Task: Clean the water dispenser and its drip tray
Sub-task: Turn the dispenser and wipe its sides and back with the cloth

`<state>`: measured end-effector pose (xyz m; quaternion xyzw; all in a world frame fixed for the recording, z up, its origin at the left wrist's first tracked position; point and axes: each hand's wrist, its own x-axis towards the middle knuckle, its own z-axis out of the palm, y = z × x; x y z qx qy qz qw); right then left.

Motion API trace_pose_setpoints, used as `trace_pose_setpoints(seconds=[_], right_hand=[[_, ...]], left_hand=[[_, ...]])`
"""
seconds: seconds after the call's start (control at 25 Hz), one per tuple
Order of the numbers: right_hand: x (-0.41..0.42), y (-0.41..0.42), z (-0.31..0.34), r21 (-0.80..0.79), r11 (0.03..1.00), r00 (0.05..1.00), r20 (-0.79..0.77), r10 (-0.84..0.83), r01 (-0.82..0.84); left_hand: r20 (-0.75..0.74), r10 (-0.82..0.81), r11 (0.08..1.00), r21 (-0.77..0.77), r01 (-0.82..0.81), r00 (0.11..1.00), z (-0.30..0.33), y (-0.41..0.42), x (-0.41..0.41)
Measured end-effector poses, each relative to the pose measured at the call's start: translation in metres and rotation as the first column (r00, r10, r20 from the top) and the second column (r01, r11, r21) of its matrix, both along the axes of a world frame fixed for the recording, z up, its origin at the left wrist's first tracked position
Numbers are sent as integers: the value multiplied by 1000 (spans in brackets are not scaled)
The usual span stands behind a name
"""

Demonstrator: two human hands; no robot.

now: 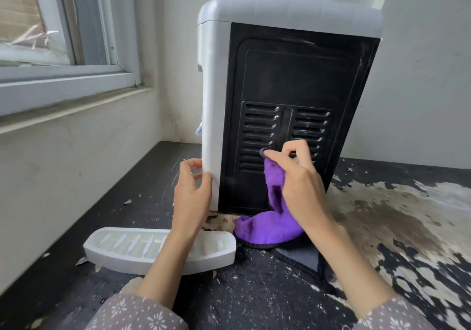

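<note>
The white water dispenser [290,13] stands on the dark counter with its black, dusty back panel and vent slots [260,125] turned toward me. My left hand [192,192] grips its lower left rear corner, thumb on the back edge. My right hand [298,176] pinches a purple cloth [267,225] and presses a cloth-wrapped fingertip against the vent slots. The rest of the cloth hangs down onto the counter. The white drip tray [127,246] lies in front of the dispenser, partly under my left forearm.
A window and its sill [63,84] run along the wall at left. The black counter surface [254,291] is flaking, with a large worn pale patch [395,215] at right and paint chips scattered about. A white wall stands close behind the dispenser.
</note>
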<state>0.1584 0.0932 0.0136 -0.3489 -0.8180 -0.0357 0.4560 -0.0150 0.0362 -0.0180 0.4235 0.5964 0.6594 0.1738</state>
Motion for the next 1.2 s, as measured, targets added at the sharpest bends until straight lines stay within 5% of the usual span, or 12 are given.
trace_pose_setpoints(seconds=[0.16,0.32,0.4,0.64,0.84,1.04,1.2], right_hand=[[-11,-6,8,161,979,989,56,-137,127],[-22,-7,24,-48,998,980,193,41,-33],[-10,-1,27,-84,995,987,146,64,-52],[-19,-5,25,163,979,992,-69,-109,119],[-27,-7,29,100,994,995,88,-51,42],[0,1,36,143,981,984,-138,-111,130],[-25,-3,36,234,964,992,-37,-122,127]], left_hand=[[-9,9,1000,8,-9,1000,0,0,0],[-7,5,1000,11,-5,1000,1,-1,0],[2,0,1000,15,0,1000,1,-2,1],[0,8,1000,13,-8,1000,3,-1,2],[17,0,1000,12,0,1000,1,-3,-1],[14,8,1000,16,-9,1000,2,-1,0],[12,10,1000,16,-11,1000,3,-2,-1]])
